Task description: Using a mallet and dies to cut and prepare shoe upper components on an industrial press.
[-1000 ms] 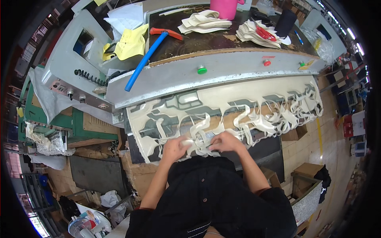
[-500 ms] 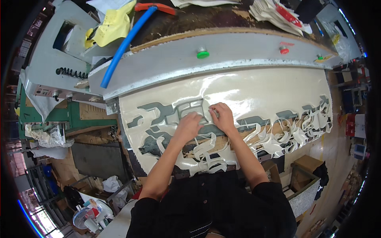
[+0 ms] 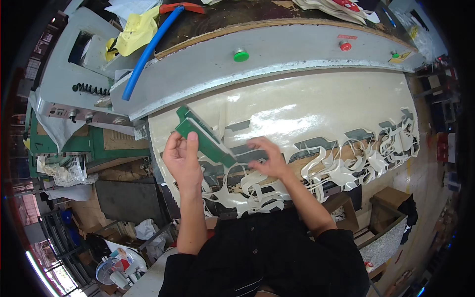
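Note:
My left hand (image 3: 183,156) grips a green cutting die (image 3: 208,143) with pale metal edges, thumb on its near face. The die is tilted on edge above the left part of a glossy cream sheet (image 3: 321,99). To its right, my right hand (image 3: 269,157) is open, fingers spread and holding nothing, over the sheet's cut-out area. Dark grey shows through the cut shapes, and a band of curling cream offcuts (image 3: 341,173) lies along the sheet's near edge. The die hides part of the sheet behind it.
Beyond the sheet runs a grey machine beam (image 3: 292,49) with a green button (image 3: 241,55) and a red button (image 3: 345,46). A blue-handled hammer (image 3: 153,54) hangs over its left end. A cardboard box (image 3: 388,198) stands at the lower right.
The left hand has moved left and raised the green die off the sheet, tilting it. The right hand has opened, its fingers now spread and pointing left. The view has shifted slightly.

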The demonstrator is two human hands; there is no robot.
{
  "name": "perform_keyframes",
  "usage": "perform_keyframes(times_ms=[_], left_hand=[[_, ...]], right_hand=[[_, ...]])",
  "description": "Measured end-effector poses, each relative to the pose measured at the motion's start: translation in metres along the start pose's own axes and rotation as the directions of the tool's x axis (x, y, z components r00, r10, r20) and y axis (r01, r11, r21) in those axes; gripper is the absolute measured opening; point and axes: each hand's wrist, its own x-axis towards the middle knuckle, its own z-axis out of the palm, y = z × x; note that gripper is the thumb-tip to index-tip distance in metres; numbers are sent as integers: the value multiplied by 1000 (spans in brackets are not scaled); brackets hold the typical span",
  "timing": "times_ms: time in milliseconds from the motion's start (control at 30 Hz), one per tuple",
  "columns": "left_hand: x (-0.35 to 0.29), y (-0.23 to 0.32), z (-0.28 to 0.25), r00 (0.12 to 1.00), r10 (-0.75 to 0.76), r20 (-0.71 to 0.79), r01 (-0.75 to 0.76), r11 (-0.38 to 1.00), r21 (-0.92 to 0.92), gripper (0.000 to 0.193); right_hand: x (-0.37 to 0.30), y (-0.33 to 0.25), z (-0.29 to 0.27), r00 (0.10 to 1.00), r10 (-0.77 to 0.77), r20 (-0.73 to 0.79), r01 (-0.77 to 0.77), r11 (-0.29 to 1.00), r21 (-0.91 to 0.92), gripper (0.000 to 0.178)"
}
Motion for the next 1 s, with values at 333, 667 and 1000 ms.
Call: perform_keyframes(times_ms=[333, 667, 1000], left_hand=[[-32, -21, 50, 806, -592, -17, 435, 610, -662, 29], [-34, -118, 76, 667, -743, 57, 718, 621, -316, 32], [18, -151, -52, 973, 98, 210, -229, 545, 806, 9]], right_hand=[[-7, -4, -9, 840, -488, -237, 330, 806, -492, 73], [36, 56, -108, 990, 46, 135, 28, 863, -505, 65], [35, 80, -97, 996, 51, 69, -4, 832, -555, 67]])
